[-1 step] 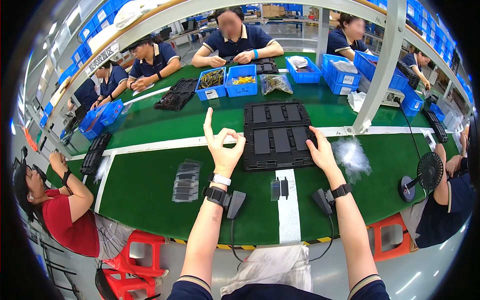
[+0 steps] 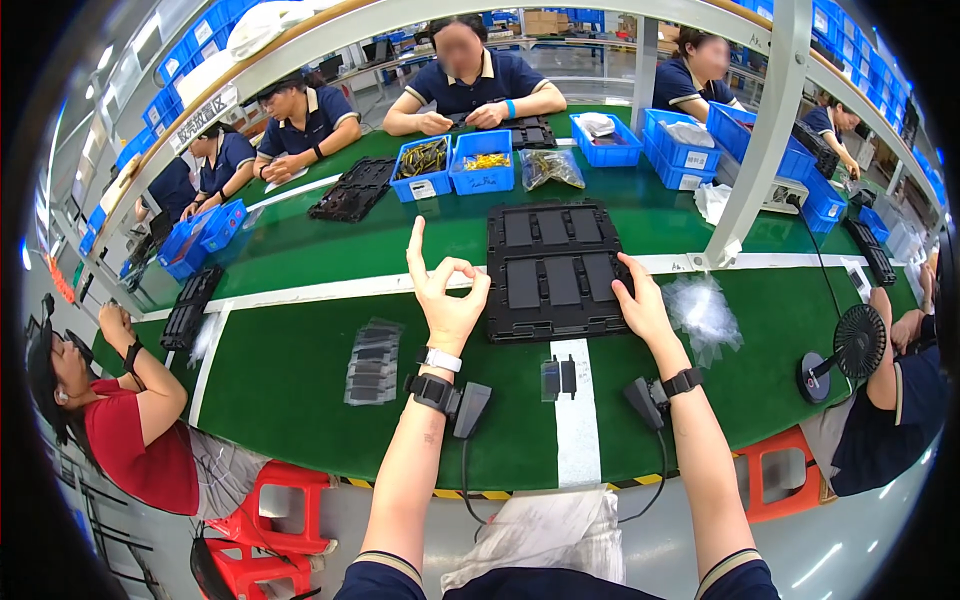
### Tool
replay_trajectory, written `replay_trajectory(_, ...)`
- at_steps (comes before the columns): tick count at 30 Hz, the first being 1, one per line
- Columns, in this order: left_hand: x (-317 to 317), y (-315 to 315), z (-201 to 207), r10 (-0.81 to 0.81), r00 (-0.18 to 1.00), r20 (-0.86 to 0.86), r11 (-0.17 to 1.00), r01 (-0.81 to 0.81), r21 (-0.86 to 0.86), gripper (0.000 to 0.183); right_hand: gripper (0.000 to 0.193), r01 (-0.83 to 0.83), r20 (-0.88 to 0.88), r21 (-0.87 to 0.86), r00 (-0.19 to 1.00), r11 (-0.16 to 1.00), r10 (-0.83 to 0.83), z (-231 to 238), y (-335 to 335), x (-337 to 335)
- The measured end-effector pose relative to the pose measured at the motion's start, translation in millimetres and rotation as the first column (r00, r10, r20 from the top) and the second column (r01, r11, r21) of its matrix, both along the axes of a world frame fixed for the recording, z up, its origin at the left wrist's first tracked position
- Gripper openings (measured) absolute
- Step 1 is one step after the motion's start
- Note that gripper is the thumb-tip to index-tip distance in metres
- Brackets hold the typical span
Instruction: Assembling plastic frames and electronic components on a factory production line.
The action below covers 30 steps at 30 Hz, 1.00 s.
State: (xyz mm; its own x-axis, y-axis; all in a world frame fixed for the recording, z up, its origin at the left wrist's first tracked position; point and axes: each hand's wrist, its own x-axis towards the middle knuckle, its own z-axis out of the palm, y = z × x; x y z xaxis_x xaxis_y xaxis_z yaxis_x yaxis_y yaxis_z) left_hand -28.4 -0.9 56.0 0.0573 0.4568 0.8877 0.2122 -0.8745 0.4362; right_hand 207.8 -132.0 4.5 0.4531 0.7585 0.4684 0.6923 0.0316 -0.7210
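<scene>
A black plastic tray (image 2: 556, 328) with dark flat rectangular pieces in two rows lies before me on the green table. My left hand (image 2: 450, 300) is beside its left edge, thumb and a finger closed in a ring and another finger pointing up. Whatever may be between those fingertips is too small to make out. My right hand (image 2: 640, 300) grips the tray's right edge, with the thumb towards its top. Nearer to me are two small dark strips on clear film (image 2: 559, 380). Left of my left wrist lies a stack of film-wrapped dark strips (image 2: 374, 362).
Clear film sheets (image 2: 703, 312) lie right of my right hand, and a small black fan (image 2: 858, 342) stands beyond them. Blue bins (image 2: 482, 178) and a bag of parts (image 2: 552, 168) stand behind the tray. A metal post (image 2: 758, 150) rises at right. Co-workers sit around the table.
</scene>
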Motion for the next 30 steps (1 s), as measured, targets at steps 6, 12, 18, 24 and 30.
replay_trajectory(6, 2.1, 1.3, -1.5, -0.001, 1.000, 0.000, 1.000, 0.001, 0.019, 0.013, 0.044, -0.006, 0.048, 0.029, 0.999, 1.000, 0.004, -2.6, 0.3, 2.4)
replay_trajectory(12, 0.2, 3.0, -4.4, 0.013, 1.000, 0.002, 1.000, -0.013, 0.006, 0.013, 0.044, -0.005, 0.051, 0.025, 0.999, 1.000, 0.003, -2.5, 0.8, 0.9)
replay_trajectory(18, 0.5, 2.9, -0.9, 0.007, 1.000, 0.015, 1.000, -0.007, 0.024, 0.016, 0.044, -0.003, 0.046, 0.020, 0.999, 1.000, 0.002, -0.4, 0.0, 1.3)
replay_trajectory(24, -0.4, 4.9, -6.0, -0.027, 0.999, 0.020, 0.999, 0.027, -0.022, 0.017, 0.044, -0.006, 0.060, 0.034, 0.998, 0.999, 0.004, -5.6, 1.9, 3.2)
replay_trajectory(30, 0.7, 3.2, -3.3, -0.027, 0.999, 0.023, 0.999, 0.028, -0.030, 0.017, 0.044, -0.002, 0.072, 0.031, 0.997, 1.000, 0.000, -2.9, 0.4, 2.9)
